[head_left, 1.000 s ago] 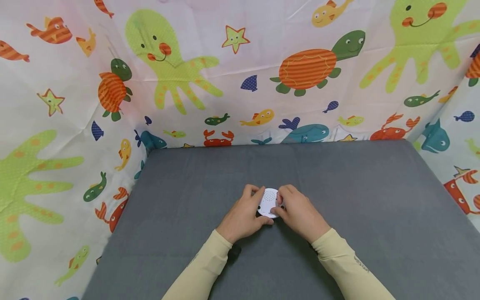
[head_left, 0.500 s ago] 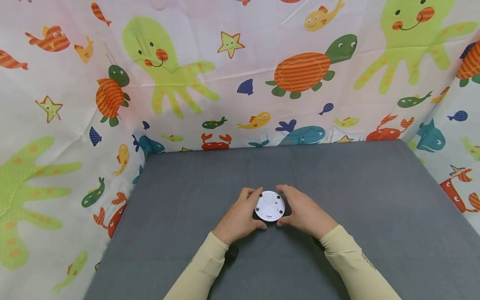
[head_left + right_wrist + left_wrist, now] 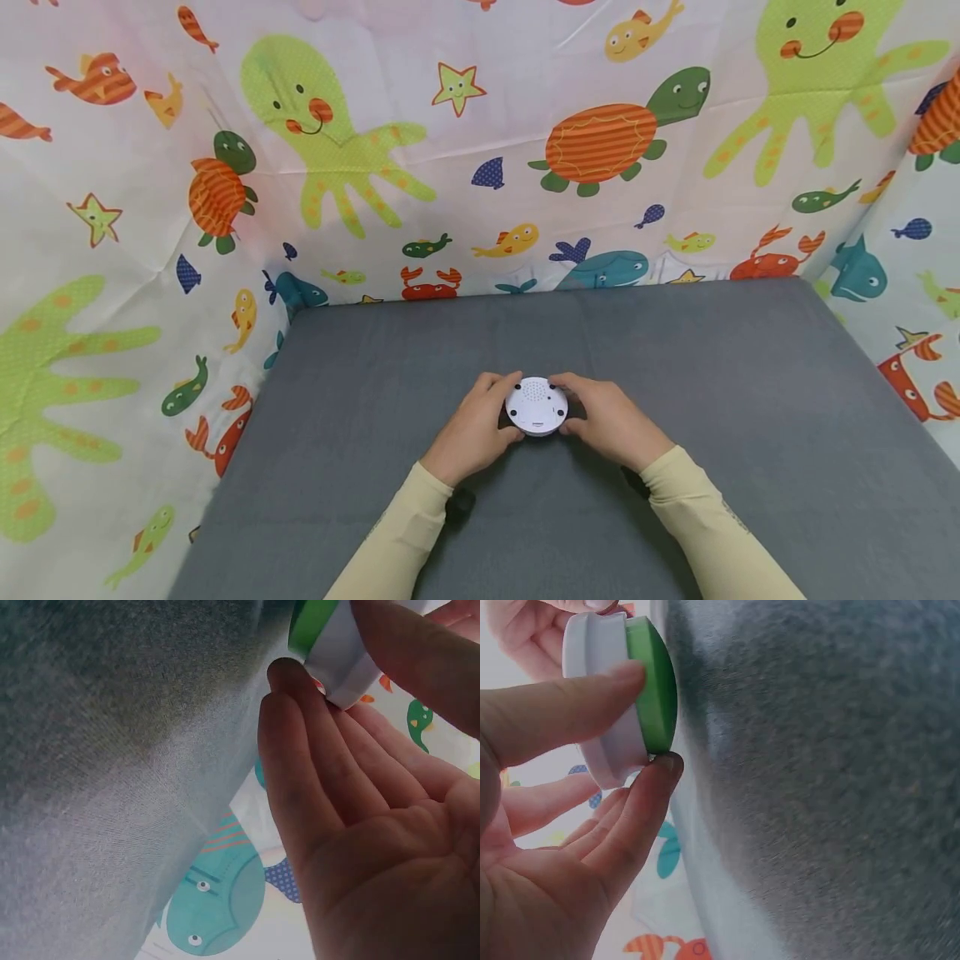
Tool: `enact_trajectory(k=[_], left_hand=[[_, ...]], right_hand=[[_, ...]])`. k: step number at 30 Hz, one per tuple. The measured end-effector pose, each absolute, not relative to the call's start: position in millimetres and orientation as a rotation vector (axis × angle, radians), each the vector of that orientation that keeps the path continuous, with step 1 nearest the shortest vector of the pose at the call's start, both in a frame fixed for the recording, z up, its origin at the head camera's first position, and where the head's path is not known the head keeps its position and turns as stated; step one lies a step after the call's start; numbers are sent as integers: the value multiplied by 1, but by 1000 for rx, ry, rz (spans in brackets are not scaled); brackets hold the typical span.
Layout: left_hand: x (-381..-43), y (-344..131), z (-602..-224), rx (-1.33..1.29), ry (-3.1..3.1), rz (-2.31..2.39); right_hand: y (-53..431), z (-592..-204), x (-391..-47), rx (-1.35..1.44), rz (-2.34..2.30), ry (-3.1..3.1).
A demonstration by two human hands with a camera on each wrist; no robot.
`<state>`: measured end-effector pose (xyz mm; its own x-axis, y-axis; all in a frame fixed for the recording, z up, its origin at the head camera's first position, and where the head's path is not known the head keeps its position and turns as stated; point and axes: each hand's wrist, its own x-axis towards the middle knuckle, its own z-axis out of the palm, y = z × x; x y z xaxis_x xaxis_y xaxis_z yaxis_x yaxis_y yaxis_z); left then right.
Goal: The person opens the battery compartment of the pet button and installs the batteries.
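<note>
A round buzzer button [image 3: 537,407] is held upside down in the head view. Its white underside, with a speaker grille and several dark feet, faces up. In the left wrist view its green domed cap [image 3: 657,697] points at the grey tabletop, just above it. My left hand [image 3: 471,429] grips the white rim from the left, thumb on one side and fingertips on the opposite side. From the right, my right hand [image 3: 617,423] holds the rim between thumb and fingers. Part of the green cap [image 3: 309,624] shows at the top of the right wrist view.
The grey tabletop [image 3: 390,367] stretches out around both hands. Behind it and at both sides hangs a white curtain [image 3: 480,225] printed with sea animals. A dark wrist camera [image 3: 460,504] sits under the left sleeve.
My right fingers were curled over the buzzer button's underside; they have moved off to its right edge. Both hands now hold the rim, the whole underside showing.
</note>
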<state>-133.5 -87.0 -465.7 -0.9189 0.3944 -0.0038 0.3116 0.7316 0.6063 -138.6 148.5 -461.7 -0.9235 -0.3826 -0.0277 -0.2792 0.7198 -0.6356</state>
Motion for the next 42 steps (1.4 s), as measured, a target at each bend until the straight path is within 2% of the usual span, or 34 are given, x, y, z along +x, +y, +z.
enact_trajectory(k=[9, 21, 31, 42], left_hand=[[-136, -96, -461, 590, 2701, 1075], [-136, -89, -457, 539, 2706, 1196], [-138, -82, -472, 616, 2784, 1086], [-136, -85, -477, 575, 2757, 1014]], right_hand=[[157, -462, -141, -601, -1090, 2743], [156, -460, -142, -410, -1144, 2719], [150, -467, -143, -470, -1080, 2781], [137, -478, -138, -463, -945, 2861]])
